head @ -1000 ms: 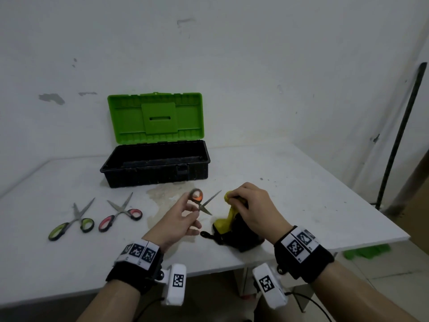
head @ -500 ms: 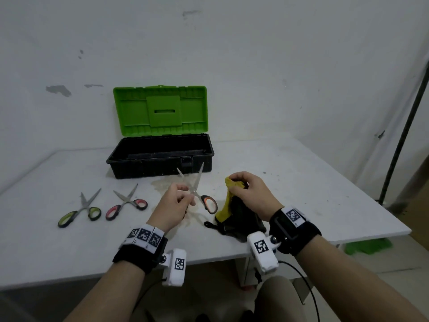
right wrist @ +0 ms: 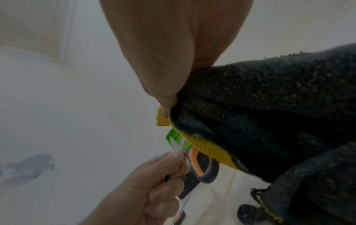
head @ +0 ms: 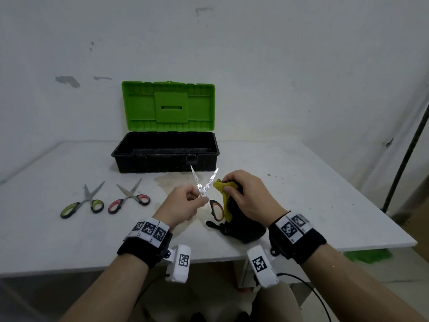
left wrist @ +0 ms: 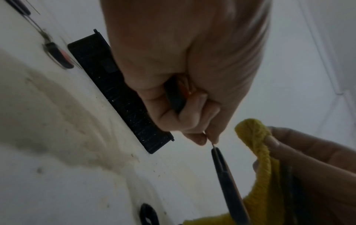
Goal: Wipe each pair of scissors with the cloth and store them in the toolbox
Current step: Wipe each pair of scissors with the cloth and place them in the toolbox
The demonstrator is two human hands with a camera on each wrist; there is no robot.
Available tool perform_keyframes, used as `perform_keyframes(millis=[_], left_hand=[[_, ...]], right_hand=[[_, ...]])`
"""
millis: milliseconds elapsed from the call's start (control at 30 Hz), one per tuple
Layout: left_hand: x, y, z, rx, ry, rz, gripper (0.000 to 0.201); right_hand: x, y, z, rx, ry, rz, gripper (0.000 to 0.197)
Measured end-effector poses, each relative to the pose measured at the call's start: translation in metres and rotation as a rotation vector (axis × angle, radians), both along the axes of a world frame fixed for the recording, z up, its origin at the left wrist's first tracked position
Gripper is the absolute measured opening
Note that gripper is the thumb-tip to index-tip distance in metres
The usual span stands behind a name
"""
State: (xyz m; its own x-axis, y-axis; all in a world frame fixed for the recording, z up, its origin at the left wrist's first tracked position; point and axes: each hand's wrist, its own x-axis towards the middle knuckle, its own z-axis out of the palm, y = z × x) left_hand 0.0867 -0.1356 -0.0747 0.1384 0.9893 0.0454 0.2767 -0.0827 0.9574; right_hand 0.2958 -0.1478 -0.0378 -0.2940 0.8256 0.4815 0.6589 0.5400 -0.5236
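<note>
My left hand (head: 185,202) grips the orange-handled scissors (head: 204,189) near the pivot and by one handle, blades spread in a V and pointing up at the toolbox. Their free orange handle loop (head: 217,210) hangs below. My right hand (head: 246,196) pinches the yellow-and-black cloth (head: 228,189), whose yellow fold sits against the right blade. In the left wrist view my left hand (left wrist: 192,106) holds a black handle, with the cloth (left wrist: 254,137) just to the right. The right wrist view has the cloth (right wrist: 269,114) filling the right side and the orange handle (right wrist: 200,166) beneath it.
The open toolbox (head: 167,159), green lid upright against the wall, stands at the back of the white table (head: 313,194). Green-handled scissors (head: 82,203) and red-handled scissors (head: 128,197) lie at the left. The table's right edge is close, with a dark pole (head: 404,159) beyond.
My left hand turned the orange-handled scissors from blades pointing right to blades up and spread. The right hand lifted the cloth's yellow fold up to the right blade.
</note>
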Motion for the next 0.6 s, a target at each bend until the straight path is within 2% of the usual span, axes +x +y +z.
perform_keyframes(millis=[133,367,433,600], left_hand=[[0.006,-0.002,0.0,-0.029,-0.024,-0.055,0.02],[0.017,-0.004,0.004,-0.018,0.036,-0.101,0.018],[0.018,-0.004,0.004,-0.007,0.062,-0.099,0.017],[0.019,-0.005,0.005,-0.012,0.087,-0.111,0.018]], right_hand=[[-0.005,0.003,-0.005,0.048,-0.068,0.023,0.014],[-0.008,0.004,-0.019,0.118,-0.198,0.058,0.02],[-0.006,0.006,-0.02,0.112,-0.203,0.012,0.019],[0.012,0.02,-0.003,0.097,-0.037,-0.244,0.021]])
